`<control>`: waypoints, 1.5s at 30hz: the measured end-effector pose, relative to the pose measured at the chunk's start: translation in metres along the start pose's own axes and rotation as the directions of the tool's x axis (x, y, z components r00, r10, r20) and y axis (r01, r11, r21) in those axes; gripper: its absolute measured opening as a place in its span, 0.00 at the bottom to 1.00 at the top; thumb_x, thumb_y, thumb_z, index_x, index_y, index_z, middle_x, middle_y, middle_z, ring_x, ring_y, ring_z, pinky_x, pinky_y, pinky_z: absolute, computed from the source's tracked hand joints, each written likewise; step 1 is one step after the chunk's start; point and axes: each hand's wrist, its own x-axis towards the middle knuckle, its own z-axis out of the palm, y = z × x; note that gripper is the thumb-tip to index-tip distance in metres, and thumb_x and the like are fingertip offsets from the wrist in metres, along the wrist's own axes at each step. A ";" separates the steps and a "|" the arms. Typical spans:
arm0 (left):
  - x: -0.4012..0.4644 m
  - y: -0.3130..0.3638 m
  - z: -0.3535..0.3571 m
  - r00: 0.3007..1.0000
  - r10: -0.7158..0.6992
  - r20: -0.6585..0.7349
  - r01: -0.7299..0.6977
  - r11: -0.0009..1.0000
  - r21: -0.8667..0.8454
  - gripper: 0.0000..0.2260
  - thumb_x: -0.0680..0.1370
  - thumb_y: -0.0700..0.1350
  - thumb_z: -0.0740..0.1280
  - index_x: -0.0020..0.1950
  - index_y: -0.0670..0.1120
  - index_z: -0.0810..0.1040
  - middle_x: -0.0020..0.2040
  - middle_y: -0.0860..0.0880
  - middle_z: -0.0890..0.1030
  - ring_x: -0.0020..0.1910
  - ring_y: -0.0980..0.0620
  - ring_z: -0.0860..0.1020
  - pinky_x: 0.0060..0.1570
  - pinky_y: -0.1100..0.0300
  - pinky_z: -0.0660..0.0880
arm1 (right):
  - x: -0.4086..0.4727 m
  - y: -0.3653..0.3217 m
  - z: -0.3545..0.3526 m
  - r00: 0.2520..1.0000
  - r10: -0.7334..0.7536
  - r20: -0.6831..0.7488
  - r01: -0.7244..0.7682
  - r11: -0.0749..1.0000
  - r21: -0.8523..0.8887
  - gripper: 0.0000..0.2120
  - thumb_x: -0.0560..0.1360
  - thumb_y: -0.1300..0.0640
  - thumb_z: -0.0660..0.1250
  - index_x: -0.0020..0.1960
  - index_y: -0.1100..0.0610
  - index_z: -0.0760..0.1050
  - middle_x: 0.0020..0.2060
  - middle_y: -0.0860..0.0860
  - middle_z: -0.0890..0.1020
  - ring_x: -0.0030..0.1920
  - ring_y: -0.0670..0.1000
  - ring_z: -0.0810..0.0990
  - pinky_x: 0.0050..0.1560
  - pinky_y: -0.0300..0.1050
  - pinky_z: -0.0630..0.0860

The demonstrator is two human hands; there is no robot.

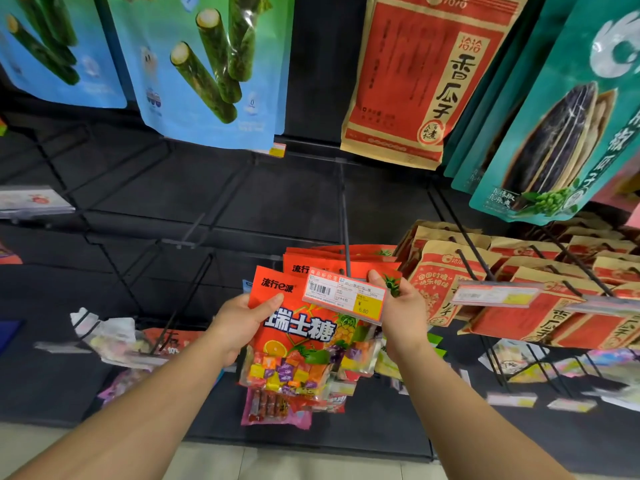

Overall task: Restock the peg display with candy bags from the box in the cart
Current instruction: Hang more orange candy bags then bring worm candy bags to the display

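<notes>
My left hand (242, 322) grips the left edge of a red candy bag (294, 341) with colourful wrapped sweets showing in its clear lower half. The bag is held in front of a peg (346, 244) that carries several identical red candy bags (311, 261). My right hand (403, 303) holds the top right corner of the front bag, just beside the clear price tag holder (344, 297) at the peg's tip. The tag shows 6.80. No box or cart is in view.
Black pegboard wall with several bare pegs (194, 233) to the left. Red-and-tan sunflower seed bags (519, 299) hang on pegs at right, a larger one (419, 81) and teal bags (561, 133) above. Blue seaweed-roll bags (207, 71) hang top left. More sweets (121, 341) hang lower left.
</notes>
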 end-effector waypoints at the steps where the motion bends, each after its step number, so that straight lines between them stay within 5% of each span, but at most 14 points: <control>1: 0.000 -0.005 -0.002 1.000 0.002 -0.018 -0.003 1.000 -0.002 0.11 0.75 0.50 0.73 0.54 0.46 0.82 0.46 0.46 0.87 0.44 0.47 0.86 0.40 0.56 0.81 | 0.000 0.002 0.002 0.999 -0.005 -0.033 0.004 1.000 -0.017 0.14 0.72 0.43 0.73 0.49 0.52 0.79 0.43 0.50 0.87 0.48 0.53 0.86 0.49 0.53 0.82; 3: -0.003 -0.014 -0.009 1.000 -0.001 -0.026 0.001 1.000 -0.016 0.11 0.75 0.48 0.74 0.55 0.46 0.82 0.47 0.45 0.87 0.45 0.45 0.86 0.43 0.53 0.81 | -0.001 0.008 0.000 0.987 -0.007 -0.160 -0.005 0.997 -0.074 0.21 0.66 0.40 0.76 0.50 0.51 0.74 0.47 0.52 0.83 0.50 0.54 0.83 0.52 0.55 0.80; 6: -0.010 -0.023 -0.017 0.999 -0.037 0.027 0.037 0.999 0.000 0.12 0.74 0.48 0.74 0.55 0.47 0.82 0.49 0.45 0.87 0.48 0.44 0.86 0.48 0.50 0.80 | -0.012 0.010 -0.012 0.925 -0.022 -0.378 -0.013 0.996 -0.091 0.17 0.71 0.49 0.76 0.47 0.54 0.69 0.43 0.52 0.77 0.42 0.53 0.76 0.47 0.50 0.74; 7: -0.012 -0.024 -0.017 0.998 -0.042 0.049 0.042 0.999 0.001 0.12 0.74 0.48 0.73 0.55 0.46 0.82 0.49 0.44 0.87 0.47 0.44 0.85 0.48 0.50 0.80 | -0.017 0.011 -0.017 0.940 -0.017 -0.341 -0.007 0.998 -0.068 0.16 0.72 0.50 0.75 0.45 0.55 0.69 0.40 0.52 0.75 0.39 0.52 0.74 0.45 0.48 0.72; 9: -0.016 -0.021 -0.012 0.995 -0.041 0.092 0.042 0.999 -0.014 0.16 0.71 0.51 0.76 0.55 0.45 0.82 0.50 0.43 0.87 0.48 0.43 0.85 0.49 0.49 0.80 | -0.027 0.020 -0.023 0.998 0.033 -0.045 -0.033 0.999 0.009 0.14 0.72 0.49 0.75 0.44 0.57 0.73 0.40 0.53 0.78 0.39 0.50 0.75 0.44 0.45 0.73; 11: -0.018 -0.015 -0.003 0.990 -0.039 0.134 0.042 0.999 -0.022 0.21 0.68 0.55 0.79 0.55 0.45 0.83 0.51 0.43 0.87 0.50 0.42 0.85 0.53 0.46 0.80 | -0.035 0.025 -0.023 0.949 0.168 0.266 -0.180 0.983 0.025 0.18 0.67 0.44 0.77 0.49 0.55 0.80 0.47 0.51 0.84 0.47 0.51 0.82 0.50 0.46 0.77; 13: -0.019 -0.010 0.009 0.990 -0.031 0.134 0.036 0.999 -0.039 0.15 0.72 0.52 0.77 0.54 0.46 0.83 0.50 0.43 0.87 0.48 0.43 0.85 0.52 0.47 0.81 | -0.040 0.026 -0.018 0.895 0.229 0.383 -0.255 0.967 0.017 0.24 0.65 0.41 0.79 0.56 0.52 0.81 0.54 0.52 0.86 0.55 0.53 0.84 0.57 0.52 0.78; 15: -0.021 -0.004 0.018 0.994 -0.015 0.110 0.024 0.996 -0.081 0.10 0.75 0.49 0.73 0.54 0.46 0.82 0.51 0.43 0.87 0.46 0.45 0.85 0.47 0.51 0.82 | -0.040 0.018 -0.013 0.905 0.204 0.373 -0.241 0.969 0.055 0.18 0.71 0.49 0.75 0.57 0.54 0.81 0.52 0.52 0.86 0.54 0.53 0.85 0.53 0.49 0.81; 18: -0.022 0.007 0.026 0.990 0.028 0.136 -0.011 0.992 -0.127 0.18 0.70 0.53 0.73 0.57 0.46 0.83 0.54 0.42 0.86 0.51 0.44 0.85 0.54 0.48 0.80 | -0.036 0.000 -0.014 0.933 0.167 0.318 -0.198 0.978 0.070 0.07 0.76 0.57 0.70 0.54 0.54 0.81 0.48 0.50 0.87 0.49 0.50 0.86 0.46 0.43 0.82; 22: -0.021 0.023 0.031 0.985 0.041 0.170 -0.012 0.985 -0.174 0.13 0.76 0.51 0.70 0.56 0.45 0.83 0.51 0.44 0.87 0.49 0.45 0.85 0.53 0.49 0.80 | -0.030 -0.014 -0.016 0.938 0.144 0.314 -0.169 0.984 0.055 0.08 0.75 0.53 0.72 0.52 0.54 0.81 0.49 0.51 0.87 0.52 0.53 0.86 0.55 0.51 0.80; 26: -0.020 0.027 0.036 0.991 0.012 0.134 0.011 0.986 -0.169 0.09 0.79 0.51 0.68 0.54 0.47 0.83 0.49 0.44 0.87 0.46 0.47 0.86 0.46 0.53 0.80 | -0.025 -0.015 -0.012 0.948 0.162 0.274 -0.172 0.985 0.011 0.05 0.78 0.51 0.69 0.49 0.52 0.80 0.44 0.45 0.87 0.47 0.42 0.85 0.45 0.39 0.76; 36: -0.017 0.030 0.040 0.996 -0.056 0.068 0.065 0.989 -0.134 0.15 0.77 0.56 0.70 0.56 0.47 0.83 0.49 0.44 0.87 0.49 0.44 0.86 0.52 0.46 0.81 | -0.018 -0.013 -0.008 0.961 0.134 0.240 -0.134 0.991 -0.016 0.06 0.79 0.54 0.68 0.48 0.54 0.82 0.42 0.47 0.88 0.43 0.46 0.86 0.38 0.37 0.79; 41: -0.019 0.029 0.045 0.997 -0.057 0.045 0.060 0.996 -0.063 0.15 0.78 0.56 0.69 0.56 0.46 0.82 0.49 0.45 0.87 0.49 0.44 0.86 0.49 0.49 0.81 | -0.019 -0.010 -0.013 0.969 0.151 0.194 -0.147 0.988 -0.038 0.08 0.78 0.52 0.69 0.49 0.57 0.81 0.43 0.51 0.88 0.47 0.52 0.86 0.45 0.46 0.81; 45: -0.019 0.029 0.045 0.997 -0.068 0.025 0.069 0.996 -0.048 0.16 0.78 0.57 0.69 0.55 0.46 0.82 0.48 0.46 0.87 0.47 0.46 0.86 0.46 0.52 0.81 | -0.016 -0.013 -0.008 0.977 0.184 0.111 -0.172 0.979 -0.107 0.17 0.76 0.46 0.71 0.51 0.61 0.79 0.52 0.64 0.83 0.53 0.65 0.83 0.55 0.59 0.78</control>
